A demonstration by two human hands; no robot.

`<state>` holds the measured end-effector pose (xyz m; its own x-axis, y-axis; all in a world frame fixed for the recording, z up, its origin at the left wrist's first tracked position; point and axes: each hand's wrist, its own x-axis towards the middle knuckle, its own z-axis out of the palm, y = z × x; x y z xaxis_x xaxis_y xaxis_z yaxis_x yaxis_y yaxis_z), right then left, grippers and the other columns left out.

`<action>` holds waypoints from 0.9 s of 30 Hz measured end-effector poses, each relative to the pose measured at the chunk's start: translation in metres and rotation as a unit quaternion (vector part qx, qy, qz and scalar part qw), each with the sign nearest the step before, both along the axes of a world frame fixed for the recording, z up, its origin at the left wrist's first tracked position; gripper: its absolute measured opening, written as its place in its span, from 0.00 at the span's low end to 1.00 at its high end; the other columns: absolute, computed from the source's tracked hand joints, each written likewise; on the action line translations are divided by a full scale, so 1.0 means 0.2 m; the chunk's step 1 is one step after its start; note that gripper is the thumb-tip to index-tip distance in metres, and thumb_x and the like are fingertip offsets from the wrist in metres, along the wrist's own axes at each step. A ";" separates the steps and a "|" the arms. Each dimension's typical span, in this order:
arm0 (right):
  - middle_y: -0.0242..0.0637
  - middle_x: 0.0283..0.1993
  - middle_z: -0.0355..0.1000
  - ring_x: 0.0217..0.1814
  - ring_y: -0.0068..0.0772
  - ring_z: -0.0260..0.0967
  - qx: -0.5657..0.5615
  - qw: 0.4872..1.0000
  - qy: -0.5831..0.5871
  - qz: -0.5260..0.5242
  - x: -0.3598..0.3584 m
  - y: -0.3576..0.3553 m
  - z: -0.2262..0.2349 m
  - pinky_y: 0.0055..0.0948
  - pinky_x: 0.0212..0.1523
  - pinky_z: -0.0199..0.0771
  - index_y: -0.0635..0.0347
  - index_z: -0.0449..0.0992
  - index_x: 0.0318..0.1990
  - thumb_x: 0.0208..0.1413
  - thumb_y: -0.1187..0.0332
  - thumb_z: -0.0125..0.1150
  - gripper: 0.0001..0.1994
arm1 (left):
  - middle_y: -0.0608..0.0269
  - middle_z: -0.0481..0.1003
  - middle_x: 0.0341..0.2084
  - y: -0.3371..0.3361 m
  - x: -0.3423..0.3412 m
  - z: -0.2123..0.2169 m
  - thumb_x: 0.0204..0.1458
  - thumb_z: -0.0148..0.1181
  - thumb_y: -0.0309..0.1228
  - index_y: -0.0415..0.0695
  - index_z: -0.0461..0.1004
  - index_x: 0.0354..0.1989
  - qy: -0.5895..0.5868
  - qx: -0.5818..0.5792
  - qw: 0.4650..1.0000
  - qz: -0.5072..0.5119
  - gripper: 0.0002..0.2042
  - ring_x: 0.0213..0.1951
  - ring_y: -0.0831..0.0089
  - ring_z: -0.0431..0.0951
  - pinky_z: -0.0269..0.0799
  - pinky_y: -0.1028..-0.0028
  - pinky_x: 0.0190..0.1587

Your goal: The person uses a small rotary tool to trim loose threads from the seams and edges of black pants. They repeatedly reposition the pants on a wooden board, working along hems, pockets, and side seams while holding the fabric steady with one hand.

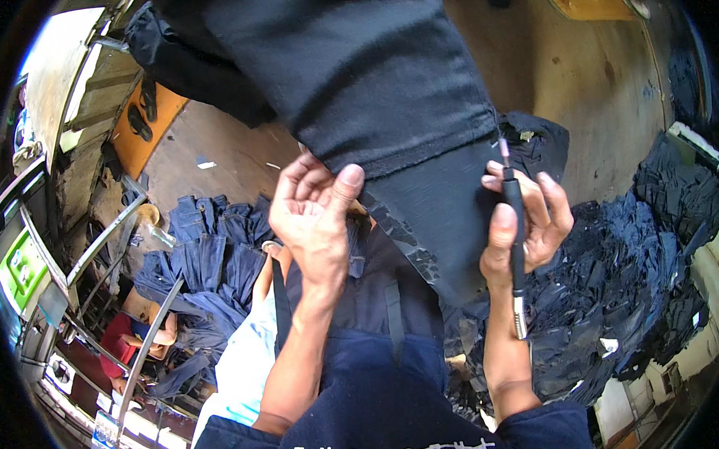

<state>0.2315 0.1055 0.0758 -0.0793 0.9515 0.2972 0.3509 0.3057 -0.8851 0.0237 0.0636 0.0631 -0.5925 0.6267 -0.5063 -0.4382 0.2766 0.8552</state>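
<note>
Left hand [317, 220] pinches a black garment's hem [427, 153], right hand [499, 254] a slim tool [516, 241] (tip close by, from here)

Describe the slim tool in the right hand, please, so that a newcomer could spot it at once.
Start at the large black cloth at top middle and follow its hemmed edge rightward to the right hand. That hand holds the slim tool almost upright. Its straight black handle, ending in shiny metal, sets it apart from the soft cloth beside it.
</note>
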 end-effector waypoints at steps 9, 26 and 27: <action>0.50 0.44 0.85 0.56 0.59 0.85 0.069 0.993 -0.092 0.036 0.03 0.03 -0.03 0.58 0.64 0.83 0.69 0.86 0.49 0.51 0.75 0.76 0.16 | 0.74 0.78 0.36 -0.03 -0.07 -0.09 0.59 0.76 0.23 0.36 0.77 0.58 -0.028 0.037 0.997 -0.068 0.20 0.28 0.93 0.69 0.60 0.91 0.25; 0.52 0.45 0.85 0.55 0.59 0.85 0.071 0.992 -0.105 0.006 0.00 0.03 -0.04 0.59 0.63 0.84 0.69 0.84 0.51 0.49 0.81 0.73 0.19 | 0.62 0.82 0.42 -0.06 -0.09 -0.12 0.58 0.78 0.25 0.34 0.77 0.58 -0.059 0.064 0.994 -0.062 0.21 0.42 0.81 0.80 0.76 0.81 0.48; 0.52 0.45 0.85 0.55 0.60 0.85 0.068 0.992 -0.110 0.005 0.00 0.03 -0.04 0.59 0.63 0.84 0.69 0.84 0.51 0.50 0.81 0.73 0.19 | 0.61 0.82 0.43 -0.06 -0.09 -0.12 0.58 0.77 0.25 0.34 0.77 0.58 -0.061 0.065 0.994 -0.061 0.21 0.44 0.80 0.81 0.77 0.80 0.51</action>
<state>0.2324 0.1107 0.0675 -0.1649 0.9027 0.3975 0.5276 0.4212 -0.7377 0.0064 0.0520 0.0387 -0.4466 0.7554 -0.4795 -0.5104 0.2251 0.8300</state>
